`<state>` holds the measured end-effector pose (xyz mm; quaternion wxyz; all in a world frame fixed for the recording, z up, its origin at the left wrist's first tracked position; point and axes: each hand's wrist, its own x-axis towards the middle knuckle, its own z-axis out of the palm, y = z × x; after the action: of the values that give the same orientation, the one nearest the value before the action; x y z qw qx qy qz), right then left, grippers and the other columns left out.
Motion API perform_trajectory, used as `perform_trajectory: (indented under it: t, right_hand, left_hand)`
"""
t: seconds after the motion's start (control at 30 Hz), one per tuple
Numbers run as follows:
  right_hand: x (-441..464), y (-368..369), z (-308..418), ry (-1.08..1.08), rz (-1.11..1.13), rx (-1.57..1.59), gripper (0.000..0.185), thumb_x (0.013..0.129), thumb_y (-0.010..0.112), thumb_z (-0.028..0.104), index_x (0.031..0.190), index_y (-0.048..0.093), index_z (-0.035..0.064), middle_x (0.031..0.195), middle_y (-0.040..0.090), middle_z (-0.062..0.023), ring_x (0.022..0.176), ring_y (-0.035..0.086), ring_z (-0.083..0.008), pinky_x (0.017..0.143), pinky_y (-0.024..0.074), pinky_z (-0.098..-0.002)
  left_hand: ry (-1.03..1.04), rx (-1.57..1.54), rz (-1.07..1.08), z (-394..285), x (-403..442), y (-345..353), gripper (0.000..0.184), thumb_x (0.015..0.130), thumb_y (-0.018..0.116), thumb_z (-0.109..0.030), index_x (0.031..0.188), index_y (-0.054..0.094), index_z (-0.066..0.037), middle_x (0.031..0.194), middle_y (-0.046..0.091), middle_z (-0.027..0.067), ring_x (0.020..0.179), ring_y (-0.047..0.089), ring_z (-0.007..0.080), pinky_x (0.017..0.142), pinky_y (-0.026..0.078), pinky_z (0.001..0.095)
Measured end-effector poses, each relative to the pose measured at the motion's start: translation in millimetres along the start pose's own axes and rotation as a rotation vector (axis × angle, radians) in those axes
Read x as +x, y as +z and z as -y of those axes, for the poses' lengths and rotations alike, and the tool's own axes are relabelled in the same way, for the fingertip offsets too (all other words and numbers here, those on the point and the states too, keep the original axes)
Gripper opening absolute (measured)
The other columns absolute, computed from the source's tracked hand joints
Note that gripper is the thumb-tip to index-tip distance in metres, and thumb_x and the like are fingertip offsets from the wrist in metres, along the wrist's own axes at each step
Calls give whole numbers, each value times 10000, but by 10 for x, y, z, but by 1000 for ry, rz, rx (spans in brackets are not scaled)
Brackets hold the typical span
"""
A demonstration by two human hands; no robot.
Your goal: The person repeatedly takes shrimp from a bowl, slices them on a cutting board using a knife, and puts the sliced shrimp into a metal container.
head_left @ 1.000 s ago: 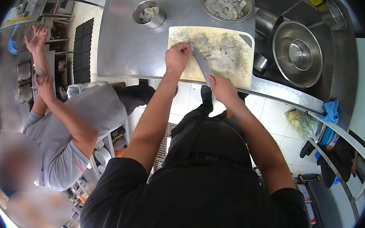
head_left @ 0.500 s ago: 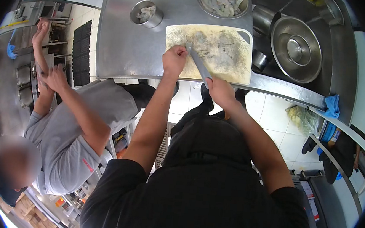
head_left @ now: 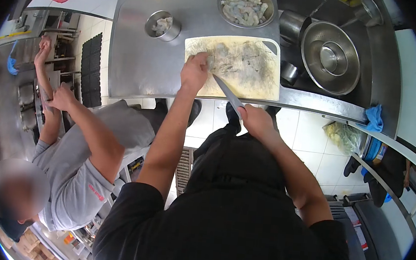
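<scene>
My right hand (head_left: pixel 257 119) grips the handle of a long kitchen knife (head_left: pixel 227 91), its blade slanting over the front edge of the worn cutting board (head_left: pixel 266 88). The tip lies just short of my left fingers. At the board's left side, my left hand (head_left: pixel 194 73) is closed, with a pale piece of shrimp (head_left: pixel 210 61) at its fingertips. Another pale shrimp piece (head_left: pixel 221 48) lies on the board beyond them. Behind the board, a steel bowl (head_left: pixel 221 12) holds several peeled shrimp (head_left: pixel 246 8). A small steel pot (head_left: pixel 171 32) at the left contains shrimp pieces (head_left: pixel 161 25).
Right of the board, a large steel bowl (head_left: pixel 349 75) with a smaller one inside sits in a dark recess beside steel pots (head_left: pixel 292 28). A blue cloth (head_left: pixel 374 118) hangs at the counter's edge. On my left stands another person (head_left: pixel 87 154) in grey, arms raised.
The knife has drawn back toward me, its tip away from my left fingers. My left fingers have opened slightly, and the pale piece beside them shows more. The whole view has shifted a little.
</scene>
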<state>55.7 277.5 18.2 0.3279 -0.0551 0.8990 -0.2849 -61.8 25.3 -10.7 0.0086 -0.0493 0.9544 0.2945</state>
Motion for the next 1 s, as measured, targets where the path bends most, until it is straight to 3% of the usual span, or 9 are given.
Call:
perform_trajectory:
  t: [0.03, 0.13, 0.33, 0.43, 0.53, 0.63, 0.9, 1.0]
  right_hand:
    - [-28, -33, -20, 25, -18, -1, 452, 1084, 455, 434, 1058, 671, 39, 945, 733, -251, 930, 712, -452, 840, 545, -575]
    - [-95, -134, -65, 70, -72, -2, 437, 1085, 453, 420, 1052, 666, 40, 932, 731, -247, 921, 712, -455, 829, 547, -577]
    - [-77, -258, -70, 52, -159, -15, 411, 1087, 456, 396, 1084, 640, 29, 904, 728, -242, 887, 713, -451, 801, 548, -582]
    - [-32, -248, -5, 23, -178, -24, 389, 1087, 462, 375, 1101, 632, 26, 886, 728, -238, 868, 714, -450, 788, 550, -582]
    - [4, -185, -8, -12, -198, -41, 372, 1084, 469, 362, 1099, 636, 30, 872, 728, -238, 855, 713, -451, 783, 550, -582]
    - [20, -186, 35, -46, -181, -46, 367, 1079, 475, 363, 1091, 643, 37, 881, 728, -241, 861, 712, -451, 787, 549, -584]
    - [103, -104, 48, -74, -79, -83, 370, 1077, 469, 366, 1081, 664, 51, 951, 733, -228, 900, 705, -451, 814, 542, -583]
    - [84, -108, -36, 7, -95, -37, 371, 1078, 465, 367, 1079, 663, 53, 944, 734, -229, 900, 704, -455, 810, 541, -584]
  left_hand:
    - [103, 39, -25, -18, 12, -14, 296, 875, 658, -32, 1139, 722, -148, 1186, 716, 120, 1067, 704, 323, 934, 558, 427]
    - [248, 102, 158, 45, 127, -74, 287, 860, 632, -18, 1110, 716, -132, 1246, 662, 137, 1115, 669, 356, 964, 543, 450]
    - [169, 157, 272, 160, 242, -181, 220, 867, 634, -40, 1070, 688, -104, 1091, 663, 134, 1040, 675, 377, 901, 551, 469]
    - [214, 97, 221, 234, 212, -172, 186, 854, 680, -66, 1035, 690, -106, 971, 657, 129, 888, 686, 339, 808, 558, 453]
    - [191, 123, 226, 220, 151, -170, 181, 852, 703, -87, 1033, 690, -92, 948, 650, 137, 852, 679, 333, 787, 559, 443]
    - [145, 103, 241, 197, 91, -172, 204, 859, 700, -99, 1060, 670, -83, 1037, 656, 142, 920, 682, 362, 844, 560, 459]
    - [149, 48, 223, 219, 18, -180, 177, 850, 687, -73, 1026, 686, -89, 1043, 655, 142, 923, 690, 361, 830, 571, 457]
    - [144, 28, 200, 276, -26, -172, 190, 843, 683, -63, 1030, 694, -92, 1057, 660, 141, 932, 692, 366, 834, 577, 458]
